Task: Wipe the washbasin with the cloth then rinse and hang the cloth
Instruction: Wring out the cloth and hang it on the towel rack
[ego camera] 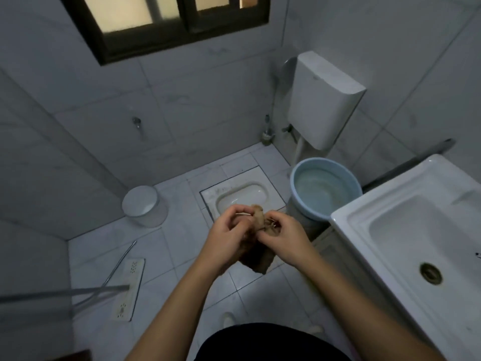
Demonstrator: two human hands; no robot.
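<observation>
A brown cloth is bunched between both my hands, out over the tiled floor to the left of the washbasin. My left hand pinches its upper edge, and my right hand grips it from the other side. Part of the cloth hangs down below my hands. The white washbasin fills the right side, its bowl bare and dry-looking with a metal drain. No tap over the basin is in view.
A blue bucket holding water stands on the floor beside the basin's far corner. Beyond my hands lie a squat toilet pan and a white lidded bin. A flat mop lies on the floor at left. A wall tap and cistern are on the walls.
</observation>
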